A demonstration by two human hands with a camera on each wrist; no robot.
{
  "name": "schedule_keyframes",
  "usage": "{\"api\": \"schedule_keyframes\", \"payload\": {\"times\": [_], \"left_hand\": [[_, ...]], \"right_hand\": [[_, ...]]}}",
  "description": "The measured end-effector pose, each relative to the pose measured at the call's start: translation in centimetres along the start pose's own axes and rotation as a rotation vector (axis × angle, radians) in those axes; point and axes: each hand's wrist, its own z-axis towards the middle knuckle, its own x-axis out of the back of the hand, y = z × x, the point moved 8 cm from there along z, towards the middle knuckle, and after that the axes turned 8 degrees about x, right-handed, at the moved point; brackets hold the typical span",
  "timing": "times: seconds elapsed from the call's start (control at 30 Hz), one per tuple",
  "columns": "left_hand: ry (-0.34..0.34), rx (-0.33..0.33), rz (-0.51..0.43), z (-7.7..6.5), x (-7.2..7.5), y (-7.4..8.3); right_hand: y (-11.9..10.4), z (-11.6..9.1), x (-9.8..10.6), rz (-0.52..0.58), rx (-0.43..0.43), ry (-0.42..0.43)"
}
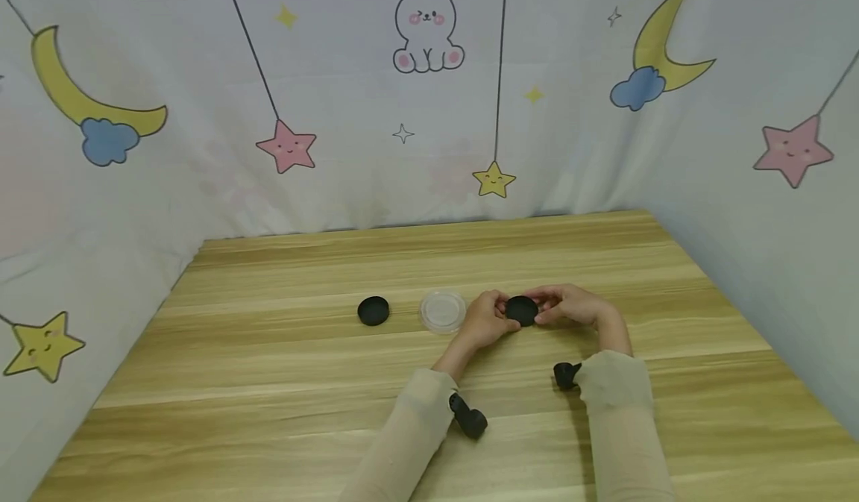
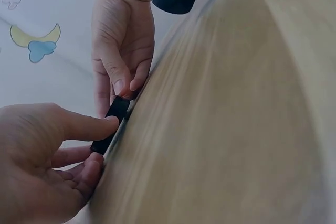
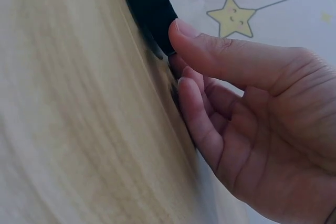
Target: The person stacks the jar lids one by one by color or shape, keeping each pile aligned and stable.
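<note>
Both hands are at a shallow black round lid (image 1: 521, 311), right of centre on the table. My left hand (image 1: 486, 318) grips its left side, the thumb at the near edge. From the right, my right hand (image 1: 570, 306) pinches the rim between thumb and curled fingers. The left wrist view shows the lid (image 2: 118, 107) at or just above the wood, between the left hand (image 2: 47, 156) and the right hand (image 2: 123, 45). In the right wrist view, the right thumb presses the side of the lid (image 3: 149, 11); some fingertips are hidden behind it.
Just left of the left hand lies a clear round plastic lid or dish (image 1: 443, 312). Farther left sits a second black round lid (image 1: 373, 310). The wood-grain table (image 1: 282, 397) ends at a printed cloth curtain (image 1: 362, 151). Small black cameras (image 1: 470, 420) stick out from both sleeves.
</note>
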Motion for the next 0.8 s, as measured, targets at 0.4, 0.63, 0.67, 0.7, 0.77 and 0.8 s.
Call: {"api": "schedule_keyframes", "payload": {"times": [0.4,0.63,0.67,0.7,0.77,0.8], "left_hand": [[-0.039,-0.002,0.215,-1.5,3.9,1.3],[-0.049,0.020,0.253,-1.3,4.5,-0.2],[-0.047,0.020,0.253,-1.3,4.5,-0.3],[-0.043,0.018,0.251,-1.3,4.6,-0.4],[-0.028,0.010,0.263,-1.2,4.6,-0.5],[-0.021,0.008,0.269,-1.1,4.6,-0.6]], "right_hand": [[-2.9,2.0,-1.5,-0.013,0.055,-0.038],[-2.7,2.7,-2.6,0.003,0.040,-0.040],[-2.6,2.7,-2.6,0.001,0.035,-0.038],[-2.5,2.7,-2.6,0.003,0.032,-0.036],[-2.4,2.8,-2.7,0.008,0.024,-0.034],[-2.4,2.8,-2.7,0.009,0.025,-0.034]]}}
